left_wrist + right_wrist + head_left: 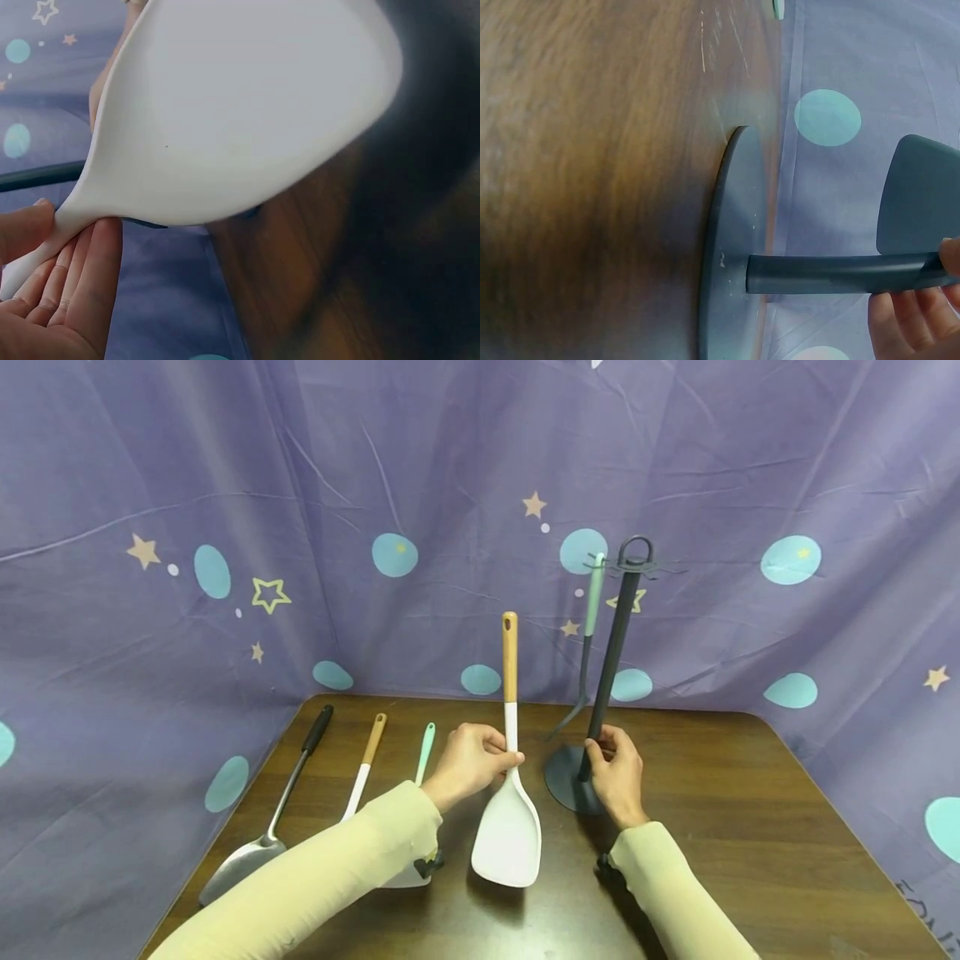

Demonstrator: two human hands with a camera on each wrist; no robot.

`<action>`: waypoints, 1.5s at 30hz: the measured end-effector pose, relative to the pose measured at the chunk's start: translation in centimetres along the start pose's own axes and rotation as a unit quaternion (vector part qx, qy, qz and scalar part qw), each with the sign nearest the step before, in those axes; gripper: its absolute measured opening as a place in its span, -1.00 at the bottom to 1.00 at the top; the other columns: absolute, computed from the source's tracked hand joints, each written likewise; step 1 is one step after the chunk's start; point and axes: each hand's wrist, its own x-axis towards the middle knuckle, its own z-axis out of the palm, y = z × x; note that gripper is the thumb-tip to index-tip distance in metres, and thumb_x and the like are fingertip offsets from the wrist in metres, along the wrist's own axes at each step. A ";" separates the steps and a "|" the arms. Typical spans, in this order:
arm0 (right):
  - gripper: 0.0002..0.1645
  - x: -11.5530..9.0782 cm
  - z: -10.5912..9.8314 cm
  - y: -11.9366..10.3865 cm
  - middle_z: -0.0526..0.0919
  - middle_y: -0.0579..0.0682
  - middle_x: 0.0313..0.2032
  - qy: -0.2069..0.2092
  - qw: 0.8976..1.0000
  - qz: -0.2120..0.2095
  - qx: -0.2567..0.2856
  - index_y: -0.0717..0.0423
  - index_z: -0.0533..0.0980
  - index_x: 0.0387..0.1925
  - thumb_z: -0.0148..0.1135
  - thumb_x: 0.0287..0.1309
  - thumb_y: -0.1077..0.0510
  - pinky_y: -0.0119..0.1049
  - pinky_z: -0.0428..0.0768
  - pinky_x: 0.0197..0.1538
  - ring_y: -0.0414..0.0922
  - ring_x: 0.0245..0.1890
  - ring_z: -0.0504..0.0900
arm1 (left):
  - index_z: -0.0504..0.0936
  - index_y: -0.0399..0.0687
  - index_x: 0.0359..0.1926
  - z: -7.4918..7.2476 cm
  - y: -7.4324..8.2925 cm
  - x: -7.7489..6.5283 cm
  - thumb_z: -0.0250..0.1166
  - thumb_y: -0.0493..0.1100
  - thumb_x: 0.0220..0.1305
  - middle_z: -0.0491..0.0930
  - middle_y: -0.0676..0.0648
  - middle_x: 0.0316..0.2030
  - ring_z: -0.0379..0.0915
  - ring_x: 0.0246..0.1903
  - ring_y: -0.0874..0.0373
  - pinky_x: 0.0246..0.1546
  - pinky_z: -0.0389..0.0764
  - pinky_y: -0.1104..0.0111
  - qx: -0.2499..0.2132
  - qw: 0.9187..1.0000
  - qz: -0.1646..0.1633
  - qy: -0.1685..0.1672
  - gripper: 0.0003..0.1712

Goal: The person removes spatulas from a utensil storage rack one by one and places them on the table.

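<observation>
A white spatula (507, 839) with a wooden handle is pinched low on its white neck by my left hand (472, 762). It stands upright, handle up, above the table. In the left wrist view, the thumb and fingers of the left hand (75, 292) hold the neck below the broad white head (247, 97). My right hand (618, 777) grips the lower pole of a dark utensil stand (615, 660). Its round base (739, 217) rests on the table in the right wrist view. From the stand's hooks hangs a turner (594, 602) with a mint handle and dark blade.
On the table's left lie a metal wok spatula (243, 864) with a black handle, a utensil with a wooden handle (372, 743) and one with a mint handle (426, 752). My left sleeve partly covers them. A purple patterned curtain (450, 460) hangs behind the table (720, 810).
</observation>
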 end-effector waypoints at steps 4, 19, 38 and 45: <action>-0.78 0.2 -0.1 -0.1 0.64 0.08 -0.27 -0.001 1.000 0.000 -0.005 0.21 0.54 -0.15 0.29 0.13 0.32 -0.48 0.59 -0.20 -0.06 -0.27 0.64 | 0.63 -0.23 -0.38 -0.3 -0.5 0.1 0.46 -0.22 0.04 0.69 -0.07 -0.53 0.66 -0.55 -0.01 -0.56 0.66 0.35 -0.005 0.999 -0.033 -0.011 -0.81; -0.77 -0.1 0.0 0.1 0.64 0.07 -0.26 -0.005 1.000 0.007 -0.009 0.20 0.54 -0.14 0.29 0.13 0.32 -0.30 0.63 -0.16 -0.07 -0.26 0.65 | 0.63 -0.23 -0.51 -0.9 -3.1 0.7 0.48 -0.26 -0.01 0.62 -0.07 -0.60 0.63 -0.64 0.09 -0.54 0.68 0.27 0.040 0.995 -0.093 -0.016 -0.83; -0.78 -0.2 -0.2 0.1 0.65 0.09 -0.27 -0.004 1.000 0.009 -0.011 0.21 0.53 -0.15 0.28 0.14 0.33 -0.18 0.64 -0.15 -0.04 -0.27 0.66 | 0.56 -0.23 -0.58 0.5 -6.1 1.1 0.48 -0.30 -0.04 0.59 -0.11 -0.68 0.59 -0.69 0.11 -0.65 0.63 0.38 0.079 0.987 -0.135 -0.023 -0.78; -0.78 -0.3 -0.2 0.1 0.65 0.09 -0.27 -0.010 1.000 0.009 -0.015 0.20 0.52 -0.14 0.28 0.15 0.32 -0.19 0.64 -0.16 -0.03 -0.26 0.67 | 0.54 -0.25 -0.62 0.9 -6.6 1.3 0.49 -0.31 -0.06 0.57 -0.14 -0.70 0.57 -0.75 0.10 -0.69 0.62 0.36 0.098 0.984 -0.148 -0.018 -0.75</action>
